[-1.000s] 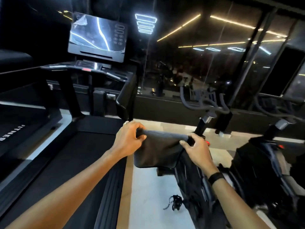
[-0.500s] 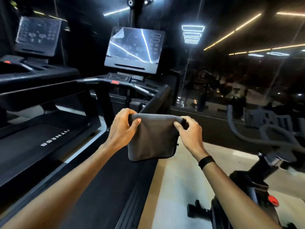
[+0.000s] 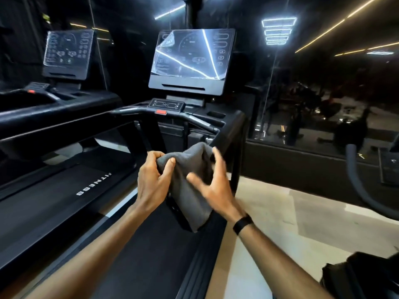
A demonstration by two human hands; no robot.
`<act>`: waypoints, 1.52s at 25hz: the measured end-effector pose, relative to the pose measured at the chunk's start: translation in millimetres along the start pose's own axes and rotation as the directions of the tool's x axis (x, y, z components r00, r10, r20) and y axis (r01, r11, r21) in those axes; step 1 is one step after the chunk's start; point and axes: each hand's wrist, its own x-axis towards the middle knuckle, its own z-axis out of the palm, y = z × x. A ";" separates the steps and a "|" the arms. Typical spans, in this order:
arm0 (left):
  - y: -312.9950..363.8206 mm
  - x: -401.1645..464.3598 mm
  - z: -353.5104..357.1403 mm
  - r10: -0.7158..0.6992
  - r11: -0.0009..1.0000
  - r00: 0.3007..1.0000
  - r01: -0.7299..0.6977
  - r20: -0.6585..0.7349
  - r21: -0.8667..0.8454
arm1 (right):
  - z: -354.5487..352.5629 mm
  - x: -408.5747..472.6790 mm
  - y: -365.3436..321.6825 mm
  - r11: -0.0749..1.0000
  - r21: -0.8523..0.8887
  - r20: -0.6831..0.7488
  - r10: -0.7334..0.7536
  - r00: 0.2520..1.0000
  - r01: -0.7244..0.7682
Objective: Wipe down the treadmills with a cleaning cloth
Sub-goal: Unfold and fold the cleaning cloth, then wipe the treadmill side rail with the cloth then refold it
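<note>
A grey cleaning cloth [image 3: 192, 186] hangs bunched between my hands, above the belt of the nearer treadmill [image 3: 151, 251]. My left hand [image 3: 154, 180] grips the cloth's upper left corner with curled fingers and thumb. My right hand [image 3: 213, 186] is blurred, its fingers spread and lying against the cloth's right side, no firm grip visible. The treadmill's console screen [image 3: 190, 59] stands ahead, with its handlebar [image 3: 194, 120] and a red stop button [image 3: 160, 112] below it. A second treadmill [image 3: 54, 190] lies to the left.
The second treadmill's console [image 3: 67, 52] stands at the back left. A glass wall [image 3: 323, 93] runs along the right. An exercise bike handlebar [image 3: 362, 190] and a dark bike part [image 3: 362, 275] sit at the right. Pale floor [image 3: 280, 212] lies between treadmill and bike.
The view has swung left, bringing both treadmill consoles into sight. The cloth went from flat and stretched between both hands to bunched; my right hand let go of its top edge and spread its fingers.
</note>
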 end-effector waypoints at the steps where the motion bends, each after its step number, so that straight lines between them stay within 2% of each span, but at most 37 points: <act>1: -4.1 4.6 6.3 0.008 1.000 1.000 -0.008 0.000 -0.002 | 12.0 0.2 6.0 0.996 -0.085 0.078 0.030 0.997 -0.024; 3: -11.3 14.2 18.2 0.016 0.999 1.000 -0.016 0.006 -0.037 | 30.8 3.0 13.8 0.977 -0.206 0.107 0.068 0.992 -0.045; 5: -19.1 20.8 28.1 -0.013 0.997 1.000 0.013 -0.007 -0.074 | 40.1 11.7 14.3 0.964 -0.259 0.017 0.068 0.998 -0.062; 8: -27.0 24.5 40.2 -0.081 0.991 0.997 0.080 -0.011 -0.109 | 48.2 16.5 13.6 0.932 -0.361 -0.145 -0.030 0.989 -0.024; 13: -38.4 29.9 55.5 -0.191 0.940 0.981 0.177 -0.022 -0.290 | 57.5 32.4 20.5 0.895 -0.446 -0.318 -0.174 0.932 0.015; 18: -38.4 25.9 55.6 -0.275 0.912 0.961 0.249 -0.035 -0.326 | 49.2 84.3 38.4 0.905 -0.413 -0.339 -0.046 0.940 -0.105; 21: -33.6 19.4 51.0 -0.279 0.917 0.960 0.259 -0.024 -0.303 | 39.5 108.3 57.6 0.931 -0.328 -0.364 0.029 0.931 -0.158; 25: -29.1 -3.0 42.2 -0.292 0.907 0.948 0.317 0.130 -0.277 | 28.9 107.2 71.1 0.984 -0.123 -0.412 0.069 0.909 -0.131; 29: -27.2 -8.7 40.3 -0.374 0.863 0.905 0.420 0.201 -0.282 | 23.8 41.0 93.1 0.975 0.122 -0.400 0.219 0.890 -0.186; 32: -31.5 -5.0 43.1 -0.393 0.851 0.901 0.433 0.184 -0.298 | 55.0 -29.0 84.4 0.907 0.335 -0.426 0.386 0.819 -0.254; 34: -34.8 -4.1 44.7 -0.397 0.846 0.905 0.425 0.150 -0.323 | 76.9 -45.9 56.6 0.957 0.239 -0.570 0.275 0.774 -0.163; 35: -37.1 -3.9 45.4 -0.399 0.839 0.906 0.422 0.139 -0.345 | 79.1 -40.6 43.9 0.991 0.101 -0.576 0.130 0.807 -0.088; 37: -40.5 -3.7 46.5 -0.388 0.820 0.910 0.414 0.147 -0.396 | 72.3 -6.8 30.5 0.980 -0.183 -0.442 -0.148 0.885 0.072; 38: -41.3 -4.1 46.1 -0.377 0.808 0.912 0.409 0.160 -0.424 | 66.9 15.4 28.2 0.965 -0.246 -0.367 -0.181 0.912 0.092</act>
